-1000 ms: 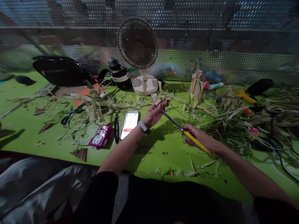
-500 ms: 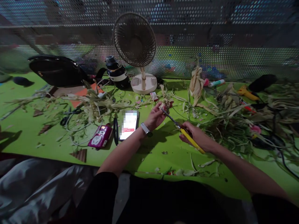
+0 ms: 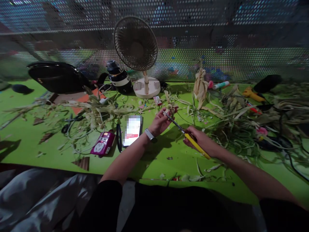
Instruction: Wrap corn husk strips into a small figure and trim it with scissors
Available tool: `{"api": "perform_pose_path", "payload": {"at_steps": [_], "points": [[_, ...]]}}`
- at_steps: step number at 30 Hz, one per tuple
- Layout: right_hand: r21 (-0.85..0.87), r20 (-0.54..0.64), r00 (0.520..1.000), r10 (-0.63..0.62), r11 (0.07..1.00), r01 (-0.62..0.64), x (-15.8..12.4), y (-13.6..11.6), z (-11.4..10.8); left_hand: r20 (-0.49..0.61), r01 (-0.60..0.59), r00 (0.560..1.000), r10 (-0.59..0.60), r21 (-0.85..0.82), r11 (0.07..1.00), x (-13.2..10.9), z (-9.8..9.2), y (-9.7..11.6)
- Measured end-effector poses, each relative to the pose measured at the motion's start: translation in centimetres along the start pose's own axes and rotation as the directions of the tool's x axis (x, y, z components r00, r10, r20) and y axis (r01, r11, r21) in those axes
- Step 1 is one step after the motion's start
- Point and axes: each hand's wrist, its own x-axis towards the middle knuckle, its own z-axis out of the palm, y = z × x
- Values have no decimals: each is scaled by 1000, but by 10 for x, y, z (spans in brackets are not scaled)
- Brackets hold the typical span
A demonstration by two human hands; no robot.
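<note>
My left hand (image 3: 161, 121), with a pale watch band on the wrist, pinches a small crumpled bunch of dry corn husk (image 3: 171, 108) above the green table. In my right hand (image 3: 195, 138) are yellow-handled long-nose pliers (image 3: 198, 146). Their slim dark jaws point up and left, the tip reaching the husk at my left fingertips. Whether the jaws grip it I cannot tell. Just beyond the fingers lies a small red and white box (image 3: 157, 101). A lit phone (image 3: 132, 130) rests to the left of my left wrist.
A fan (image 3: 146, 88) and a black bottle (image 3: 119, 79) stand at the back, beside a black bag (image 3: 58, 77). A purple power strip (image 3: 103, 144) sits left of the phone. A husk figure (image 3: 200, 87), a yellow glue gun (image 3: 253, 94) and heaped husk strips (image 3: 236, 132) occupy the right.
The view has shifted slightly. Both hands keep nearly the same pose, with the pliers' tip still at the husk bunch.
</note>
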Motion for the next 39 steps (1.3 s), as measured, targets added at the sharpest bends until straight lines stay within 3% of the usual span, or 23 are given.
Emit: {"api": "perform_pose_path", "payload": {"at_steps": [15,22,26,30,33,36,39], "points": [[-48,-7,1000,-19,999,19,0,8,5,3,3,1000,-3,-13,1000,0,-1,-1],[-319,175,984,-33,943,88,-3,0,-14,-49,38,998,-37,19,999,3,4,4],[-356,259,965,-40,925,134,-7,-6,-29,-81,43,996,-44,-14,999,4,3,5],[-255,264,964,-46,960,116,-10,-3,-37,-65,32,997,-37,-66,997,5,5,7],[-14,264,961,-81,996,88,-10,5,-38,-141,10,990,-25,-102,995,7,7,11],[242,217,972,-86,970,31,-10,13,-36,-213,-11,977,-17,-127,992,9,9,16],[362,132,991,-18,932,-31,-12,18,-34,-166,-8,986,-19,-162,987,10,9,22]]}}
